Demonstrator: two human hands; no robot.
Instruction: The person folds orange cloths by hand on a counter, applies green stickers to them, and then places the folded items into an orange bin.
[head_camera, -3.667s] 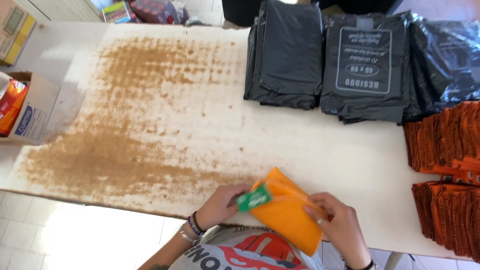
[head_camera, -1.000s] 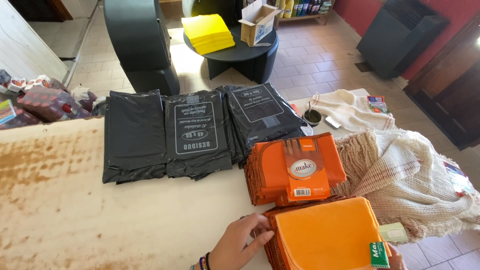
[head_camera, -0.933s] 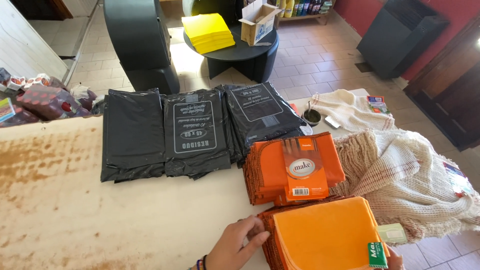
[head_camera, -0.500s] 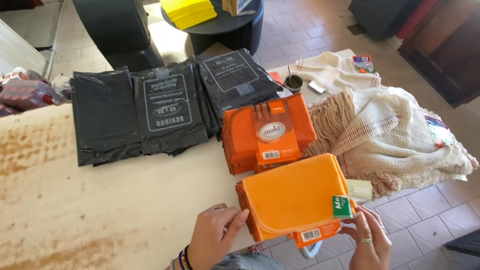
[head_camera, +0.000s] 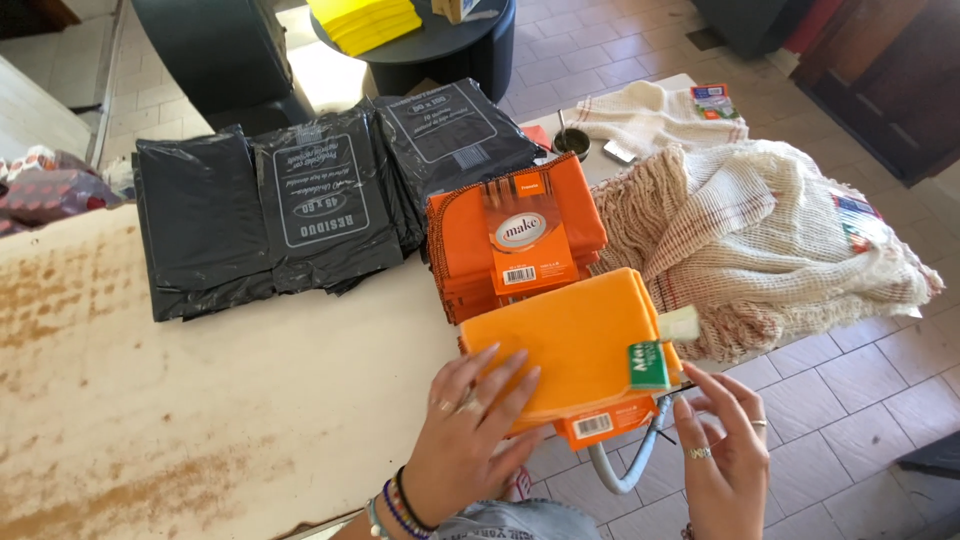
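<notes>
- The table was a pale, worn board with brown, rust-like staining towards 9 o'clock; beyond its edge ran a floor of light square tiles.
- At 12 o'clock stood a dark round side table bearing a stack of yellow cloths.
- Three stacks of black plastic bags lay flat at 11 o'clock, each folded and glossy, two showing a pale rectangular printed panel.
- Just right of them lay a pile of orange cloths with stitched edges, wrapped by an orange card band carrying a white oval and a barcode.
- At 2 o'clock a heap of cream, loosely woven net cloth slumped over the table's edge, with a folded white cloth behind it.
- The flat orange cloth, smooth and rectangular, rested on a lower orange pile at the table's near edge, at about 5 o'clock, with a small green tag at its right corner.
- The left hand lay open, fingers spread flat on the orange cloth, grasping nothing.
- The right hand hovered just below the tag with its fingers loosely extended, holding nothing.
</notes>
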